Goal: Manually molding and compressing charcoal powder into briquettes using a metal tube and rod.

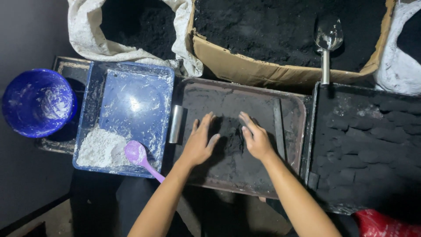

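two bare forearms reach up from the bottom edge over a shallow brown tray [289,109] dusted with black powder. the left hand [199,142] and right hand [255,138] lie palm down, fingers loosely spread and holding nothing, cupped either side of a small heap of black powder [229,134] at the tray's middle; the wrists angle inward so the fingertips nearly meet above it. pressed too hard or swept too fast, the loose heap could likely scatter across the tray or spill over its low rim. a short metal cylinder [176,123] lies at the tray's left edge, where a stray elbow might roll it off. to the left, a blue tray [131,92] holds white powder [101,149] and a purple scoop [138,156], close enough for the two powders to mix. a blue bowl [37,103] sits further left. to the right, a black tray [364,145] carries rows of dark lumps. beyond, a cardboard box [245,68] of black powder holds a metal scoop [326,41], beside an open white sack [87,39].
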